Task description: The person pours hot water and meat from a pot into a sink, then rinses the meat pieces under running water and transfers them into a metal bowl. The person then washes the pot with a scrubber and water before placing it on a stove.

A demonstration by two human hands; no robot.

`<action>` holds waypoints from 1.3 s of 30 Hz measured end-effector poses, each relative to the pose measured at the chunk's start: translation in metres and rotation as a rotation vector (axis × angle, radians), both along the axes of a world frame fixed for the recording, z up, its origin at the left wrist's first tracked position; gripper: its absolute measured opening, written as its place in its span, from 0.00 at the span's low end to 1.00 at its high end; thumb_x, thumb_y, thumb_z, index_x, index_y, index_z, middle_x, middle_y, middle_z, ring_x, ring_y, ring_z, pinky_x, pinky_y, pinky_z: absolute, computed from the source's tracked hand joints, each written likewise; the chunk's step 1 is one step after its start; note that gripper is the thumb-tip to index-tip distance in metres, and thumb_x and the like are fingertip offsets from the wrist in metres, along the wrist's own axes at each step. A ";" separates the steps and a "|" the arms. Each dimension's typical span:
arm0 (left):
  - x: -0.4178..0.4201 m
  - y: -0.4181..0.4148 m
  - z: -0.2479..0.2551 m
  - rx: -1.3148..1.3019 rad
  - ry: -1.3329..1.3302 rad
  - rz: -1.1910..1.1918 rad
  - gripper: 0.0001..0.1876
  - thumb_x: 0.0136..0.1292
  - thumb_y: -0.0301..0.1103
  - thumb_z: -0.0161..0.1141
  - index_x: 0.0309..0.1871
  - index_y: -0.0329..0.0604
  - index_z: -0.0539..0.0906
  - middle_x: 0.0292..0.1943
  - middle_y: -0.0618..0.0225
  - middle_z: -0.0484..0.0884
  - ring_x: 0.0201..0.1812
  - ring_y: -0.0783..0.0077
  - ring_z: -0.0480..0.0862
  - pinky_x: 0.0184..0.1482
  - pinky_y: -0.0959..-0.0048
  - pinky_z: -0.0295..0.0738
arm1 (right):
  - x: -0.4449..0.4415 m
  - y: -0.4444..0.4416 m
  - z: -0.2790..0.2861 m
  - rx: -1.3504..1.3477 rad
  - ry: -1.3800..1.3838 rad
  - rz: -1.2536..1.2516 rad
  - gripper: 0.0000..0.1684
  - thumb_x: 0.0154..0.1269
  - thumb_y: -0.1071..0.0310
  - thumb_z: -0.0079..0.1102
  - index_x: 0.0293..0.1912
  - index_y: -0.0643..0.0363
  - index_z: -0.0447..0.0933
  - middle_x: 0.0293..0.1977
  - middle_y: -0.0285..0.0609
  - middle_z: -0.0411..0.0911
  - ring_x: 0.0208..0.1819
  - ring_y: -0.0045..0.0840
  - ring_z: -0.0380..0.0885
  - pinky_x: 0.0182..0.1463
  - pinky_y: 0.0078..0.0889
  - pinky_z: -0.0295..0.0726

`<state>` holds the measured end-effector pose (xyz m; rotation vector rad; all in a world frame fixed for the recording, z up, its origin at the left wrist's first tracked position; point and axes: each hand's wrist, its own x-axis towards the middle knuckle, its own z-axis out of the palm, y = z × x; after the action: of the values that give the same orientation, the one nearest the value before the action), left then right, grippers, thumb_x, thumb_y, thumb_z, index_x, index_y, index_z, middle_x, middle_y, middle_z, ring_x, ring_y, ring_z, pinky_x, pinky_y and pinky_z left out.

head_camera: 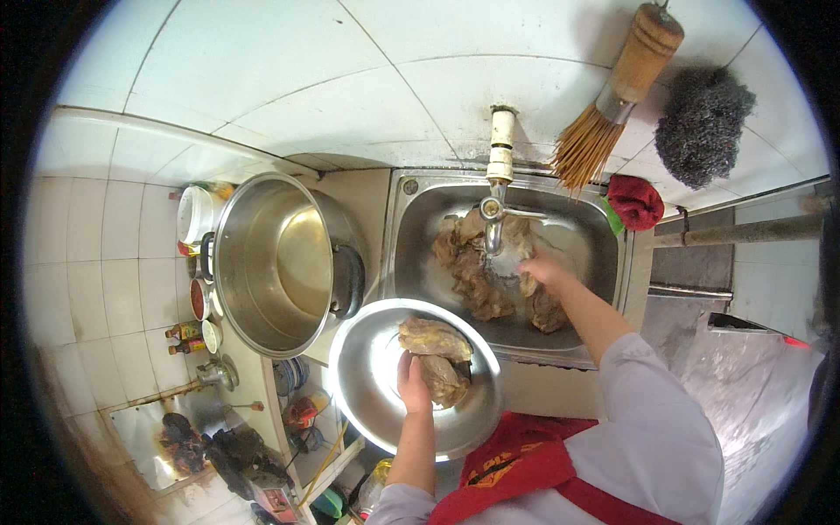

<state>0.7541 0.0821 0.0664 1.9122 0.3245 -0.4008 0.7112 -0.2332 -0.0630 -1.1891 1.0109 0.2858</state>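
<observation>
My left hand (415, 384) reaches into a wide stainless steel bowl (357, 394), against pieces of meat (440, 374) lying there; whether its fingers grip them cannot be made out. Over the steel sink (420, 262), my right hand (543, 268) has its fingers at a pale, wet piece of meat (529, 283) below the tap (494, 243). More brownish meat (482, 302) lies around it on the sink floor. The fingertips of my right hand are partly hidden by the meat and blurred.
Left of the sink stands a large steel pot (262, 315) with liquid in it. A bamboo brush (623, 98) and a metal scourer (705, 128) hang on the tiled wall. A red cloth (633, 202) is at the sink's right corner. Jars and bottles stand beyond the pot.
</observation>
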 end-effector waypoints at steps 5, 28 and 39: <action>0.007 -0.011 0.019 0.279 -0.294 -0.120 0.25 0.56 0.26 0.53 0.58 0.34 0.64 0.54 0.54 0.68 0.55 0.62 0.69 0.57 0.68 0.62 | 0.002 0.030 -0.035 0.796 -0.351 -0.286 0.16 0.51 0.69 0.55 0.43 0.59 0.71 0.38 0.42 0.74 0.39 0.33 0.74 0.45 0.40 0.74; 0.010 0.008 0.085 -0.771 0.348 -0.239 0.35 0.54 0.39 0.60 0.62 0.36 0.57 0.55 0.57 0.67 0.56 0.58 0.68 0.52 0.64 0.69 | -0.026 0.062 0.147 -0.509 -0.430 0.402 0.27 0.57 0.58 0.54 0.54 0.57 0.64 0.46 0.47 0.74 0.43 0.34 0.75 0.48 0.37 0.73; 0.021 0.035 0.022 0.214 -0.014 -0.189 0.27 0.55 0.28 0.55 0.59 0.32 0.62 0.56 0.55 0.68 0.50 0.67 0.73 0.50 0.72 0.68 | -0.044 0.030 -0.022 -1.216 0.152 1.478 0.26 0.56 0.66 0.52 0.56 0.56 0.65 0.59 0.49 0.58 0.63 0.43 0.52 0.60 0.58 0.54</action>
<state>0.7749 0.1167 0.0888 2.1631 0.1840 -0.4938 0.6677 -0.2036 -0.0849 -2.9515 0.1110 0.9803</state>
